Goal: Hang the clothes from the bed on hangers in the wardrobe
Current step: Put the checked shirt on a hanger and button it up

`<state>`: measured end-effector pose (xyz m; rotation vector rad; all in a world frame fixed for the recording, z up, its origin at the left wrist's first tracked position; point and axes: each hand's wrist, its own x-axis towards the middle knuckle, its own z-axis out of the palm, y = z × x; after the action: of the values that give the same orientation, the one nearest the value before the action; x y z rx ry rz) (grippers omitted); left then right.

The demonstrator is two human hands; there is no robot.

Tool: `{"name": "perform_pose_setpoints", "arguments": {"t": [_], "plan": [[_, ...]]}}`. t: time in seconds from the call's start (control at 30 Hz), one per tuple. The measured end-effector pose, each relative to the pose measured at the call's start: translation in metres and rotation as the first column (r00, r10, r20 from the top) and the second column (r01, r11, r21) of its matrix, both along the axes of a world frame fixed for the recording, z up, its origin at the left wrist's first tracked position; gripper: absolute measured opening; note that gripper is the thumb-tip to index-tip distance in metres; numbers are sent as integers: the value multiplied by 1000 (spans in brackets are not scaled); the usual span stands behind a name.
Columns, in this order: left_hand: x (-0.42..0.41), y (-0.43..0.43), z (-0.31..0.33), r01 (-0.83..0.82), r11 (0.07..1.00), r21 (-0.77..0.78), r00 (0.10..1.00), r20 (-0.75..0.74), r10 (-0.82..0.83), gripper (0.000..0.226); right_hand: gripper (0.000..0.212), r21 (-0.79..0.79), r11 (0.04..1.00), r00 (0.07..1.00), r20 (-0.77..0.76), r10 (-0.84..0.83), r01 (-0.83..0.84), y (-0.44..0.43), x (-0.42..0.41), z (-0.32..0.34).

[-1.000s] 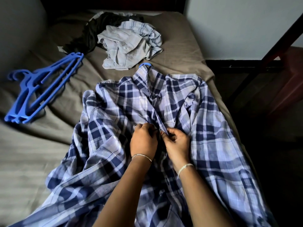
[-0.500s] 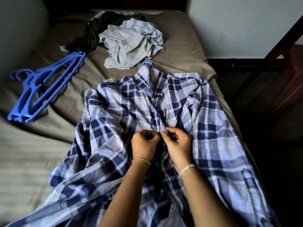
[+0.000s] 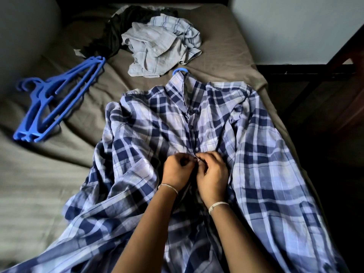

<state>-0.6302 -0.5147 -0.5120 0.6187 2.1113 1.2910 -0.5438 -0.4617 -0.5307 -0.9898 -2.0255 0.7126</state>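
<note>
Left hand (image 3: pixel 178 170) and right hand (image 3: pixel 212 174) are curled side by side; the plaid shirt (image 3: pixel 256 154) is pinched at its front placket by both.
The shirt is spread on the bed (image 3: pixel 226 46), a blue hanger hook (image 3: pixel 180 70) seen at its collar; spare blue hangers (image 3: pixel 57 101) and crumpled clothes (image 3: pixel 161 48) lie farther up.

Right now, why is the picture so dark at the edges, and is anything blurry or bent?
Head view: light falls mid-frame, so the plaid shirt and the left hand and right hand pinching its front look sharp; the corners sink into shadow; the wide lens bows the bed along its right edge; its lower left looks soft.
</note>
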Motion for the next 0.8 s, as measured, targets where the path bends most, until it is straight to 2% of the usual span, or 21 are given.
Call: {"name": "perform_pose_setpoints", "arguments": {"t": [0.13,0.23,0.33,0.47,0.53,0.8], "plan": [[-2,-4,2,-36,990,134,948,319,-9,7,24,-152,988,993,-119,15,-33,7,2,3],[-1,-7,9,-91,976,196,873,487,-16,11,29,-397,912,987,-157,39,-99,11,3,7],[-3,-7,12,-109,974,201,841,540,-18,11,31,-554,817,970,-241,25,-158,12,4,9],[-3,-8,16,-129,973,193,810,587,-9,8,19,-619,754,942,-336,-4,-218,12,7,17],[-2,-9,17,-136,971,195,800,600,-9,10,20,-664,709,929,-370,-33,-239,13,6,19],[0,-9,17,-188,968,168,806,589,55,10,15,-727,668,963,-262,-59,-157,16,1,27]]}}
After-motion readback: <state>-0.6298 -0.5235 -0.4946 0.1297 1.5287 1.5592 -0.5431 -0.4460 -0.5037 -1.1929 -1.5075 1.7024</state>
